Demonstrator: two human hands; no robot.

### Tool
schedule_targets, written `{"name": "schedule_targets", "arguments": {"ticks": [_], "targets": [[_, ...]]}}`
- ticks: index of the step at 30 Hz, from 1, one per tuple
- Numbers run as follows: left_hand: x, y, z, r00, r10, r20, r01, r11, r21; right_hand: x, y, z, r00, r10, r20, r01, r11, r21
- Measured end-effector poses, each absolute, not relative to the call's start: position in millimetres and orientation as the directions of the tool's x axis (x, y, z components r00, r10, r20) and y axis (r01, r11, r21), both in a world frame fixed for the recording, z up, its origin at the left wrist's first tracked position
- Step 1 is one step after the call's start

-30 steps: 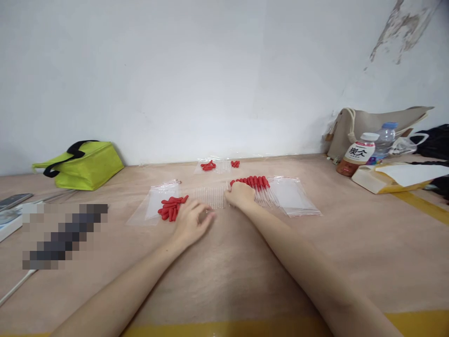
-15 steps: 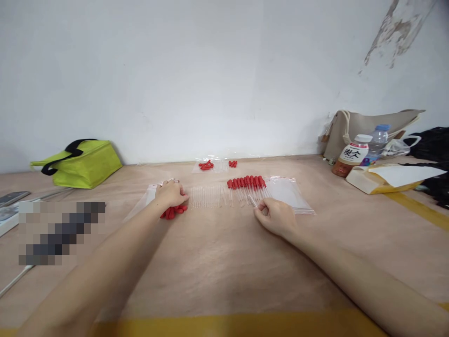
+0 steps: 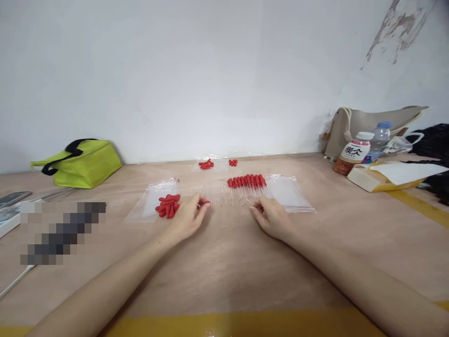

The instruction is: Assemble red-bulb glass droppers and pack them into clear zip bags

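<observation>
My left hand (image 3: 191, 215) is closed in a pinch, with the red tip of a rubber dropper bulb (image 3: 208, 202) showing at its fingertips. To its left lies a pile of red rubber bulbs (image 3: 168, 206) on a clear zip bag (image 3: 140, 210). My right hand (image 3: 271, 215) is also closed, its fingers on a glass dropper tube that is mostly hidden now. Just beyond it, a row of glass droppers with red bulbs (image 3: 247, 181) lies side by side. Bare glass tubes (image 3: 212, 194) are lined up between the hands.
Another clear bag (image 3: 291, 194) lies right of the droppers. Farther back are small red bulbs (image 3: 206, 164) on plastic. A lime-green bag (image 3: 87, 164) stands left; a drink bottle (image 3: 354, 152), water bottle (image 3: 380, 138) and beige bag (image 3: 386, 119) stand right.
My left hand has left the red pile and moved right, toward the middle, with a rubber bulb. My right hand stays near the same spot, its glass tube now less visible.
</observation>
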State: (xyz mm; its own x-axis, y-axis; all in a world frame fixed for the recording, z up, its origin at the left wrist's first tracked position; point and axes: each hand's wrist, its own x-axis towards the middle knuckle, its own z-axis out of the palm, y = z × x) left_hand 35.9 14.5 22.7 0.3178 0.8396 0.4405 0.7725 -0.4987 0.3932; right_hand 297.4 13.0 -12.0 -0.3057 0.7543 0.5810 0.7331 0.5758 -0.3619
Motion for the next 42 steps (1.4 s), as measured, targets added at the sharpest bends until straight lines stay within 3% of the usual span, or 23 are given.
{"name": "schedule_targets", "arguments": {"ticks": [4, 7, 12, 23, 31, 35, 42], "targets": [[54, -8, -3, 0.371, 0.86, 0.35, 0.606, -0.51, 0.61, 289, 5, -12, -0.44, 0.699, 0.564, 0.634, 0.686, -0.356], [57, -8, -10, 0.38, 0.877, 0.296, 0.573, -0.474, 0.669, 283, -2, -14, -0.519, 0.652, 0.552, 0.596, 0.739, -0.312], [57, -7, -4, 0.435, 0.841, 0.322, 0.599, -0.537, 0.594, 279, -7, -15, -0.556, 0.639, 0.533, 0.598, 0.752, -0.278], [60, -11, 2, 0.464, 0.804, 0.371, 0.571, -0.592, 0.569, 280, -4, -15, -0.583, 0.663, 0.47, 0.588, 0.743, -0.318], [56, -18, 3, 0.635, 0.69, 0.348, 0.513, -0.713, 0.477, 285, 4, -12, -0.63, 0.622, 0.465, 0.509, 0.783, -0.359], [56, -18, 1, 0.669, 0.659, 0.344, 0.502, -0.742, 0.445, 285, 5, -9, -0.66, 0.581, 0.476, 0.5, 0.813, -0.3], [57, -17, 1, 0.646, 0.693, 0.321, 0.568, -0.717, 0.404, 279, -6, -8, -0.621, 0.554, 0.554, 0.62, 0.78, -0.085]]}}
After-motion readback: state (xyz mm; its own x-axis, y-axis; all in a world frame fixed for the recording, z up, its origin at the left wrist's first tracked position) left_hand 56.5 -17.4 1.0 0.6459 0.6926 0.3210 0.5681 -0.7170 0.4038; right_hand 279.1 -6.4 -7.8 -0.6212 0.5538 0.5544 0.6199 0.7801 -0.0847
